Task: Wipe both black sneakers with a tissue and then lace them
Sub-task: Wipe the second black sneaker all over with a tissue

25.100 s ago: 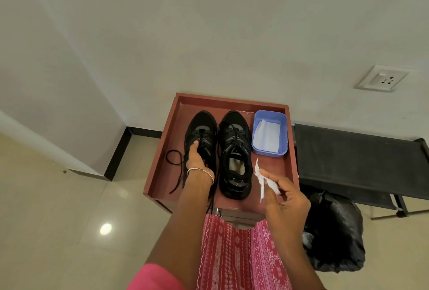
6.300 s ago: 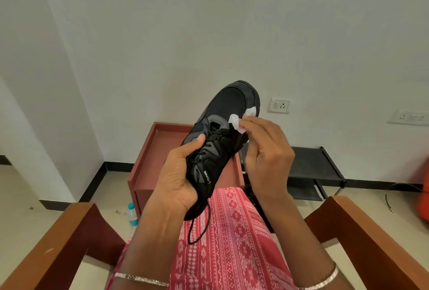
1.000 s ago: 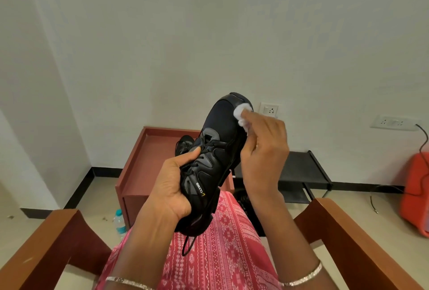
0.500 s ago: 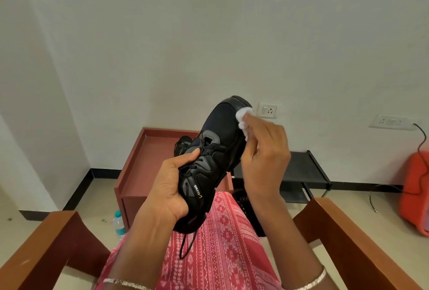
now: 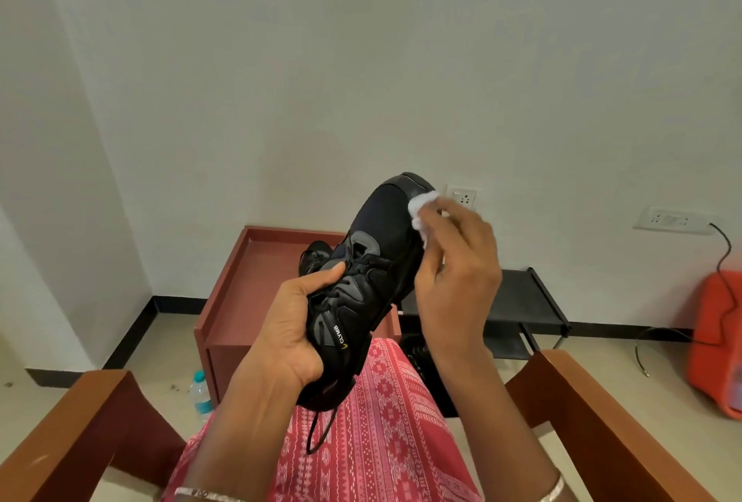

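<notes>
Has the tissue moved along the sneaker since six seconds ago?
Yes. The tissue in the right hand has slid from near the laces to the toe of the sneaker, nearer the wall socket.

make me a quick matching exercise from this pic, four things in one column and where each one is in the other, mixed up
Column A
1. tissue
2. held sneaker
3. second sneaker
4. water bottle

Column B
a. standing on the floor beside the red-brown table
b. gripped in the left hand
c. held against the shoe's toe by the right hand
d. lying on the red-brown table

Pairs: 1-c, 2-b, 3-d, 4-a
</notes>
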Tool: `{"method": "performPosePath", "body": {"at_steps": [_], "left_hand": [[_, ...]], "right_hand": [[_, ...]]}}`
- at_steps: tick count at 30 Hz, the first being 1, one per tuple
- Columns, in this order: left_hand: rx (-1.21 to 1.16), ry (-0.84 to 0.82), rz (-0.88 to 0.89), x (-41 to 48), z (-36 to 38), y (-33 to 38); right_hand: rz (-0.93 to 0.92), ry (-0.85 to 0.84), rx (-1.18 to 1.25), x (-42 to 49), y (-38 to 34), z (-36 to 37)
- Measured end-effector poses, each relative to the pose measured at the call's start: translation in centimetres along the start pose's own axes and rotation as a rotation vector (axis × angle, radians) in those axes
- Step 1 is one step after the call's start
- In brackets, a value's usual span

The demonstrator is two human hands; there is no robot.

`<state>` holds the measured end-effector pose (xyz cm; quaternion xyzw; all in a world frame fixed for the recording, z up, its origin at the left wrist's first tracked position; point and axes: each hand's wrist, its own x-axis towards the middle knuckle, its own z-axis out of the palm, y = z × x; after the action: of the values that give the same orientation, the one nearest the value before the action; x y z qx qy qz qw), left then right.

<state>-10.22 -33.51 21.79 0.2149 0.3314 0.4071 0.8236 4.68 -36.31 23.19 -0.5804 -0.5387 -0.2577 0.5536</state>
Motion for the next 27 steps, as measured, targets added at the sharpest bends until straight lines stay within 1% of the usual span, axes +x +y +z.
{"method": "performPosePath", "body": {"at_steps": [4,8,10,16,19,22,25,27], "left_hand": [[0.006,-0.013,-0.001,-0.2,-0.1,0.1],[-0.019,0.008,-0.028,0.0,-0.6,0.6],[-0.015,0.005,-0.029,0.1,-0.7,0.6],[0.020,0.014,-0.006,-0.1,-0.5,0.6],[0.007,0.001,-0.004,-0.3,-0.2,0.4],[-0.009,-0.002,0.002,-0.3,-0.3,0.5],[-0.021,-0.004,-0.017,-0.1,-0.4,0.5],[-0.019,-0.014,-0.026,-0.1,-0.5,0.4]], "right_hand": [[-0.045,0.033,-0.032,0.0,-0.1,0.4],[-0.090,-0.024,-0.010,-4.5,-0.5,0.3],[-0.096,-0.038,-0.011,-5.2,-0.3,0.2],[-0.070,-0.004,-0.029,0.7,0.3,0.3],[-0.043,0.004,-0.035,2.0,0.4,0.6],[-0.037,0.007,-0.021,-0.1,0.2,0.5],[-0.055,-0.032,-0.003,-4.3,-0.6,0.4],[-0.076,-0.037,0.000,-5.3,-0.8,0.3]]}}
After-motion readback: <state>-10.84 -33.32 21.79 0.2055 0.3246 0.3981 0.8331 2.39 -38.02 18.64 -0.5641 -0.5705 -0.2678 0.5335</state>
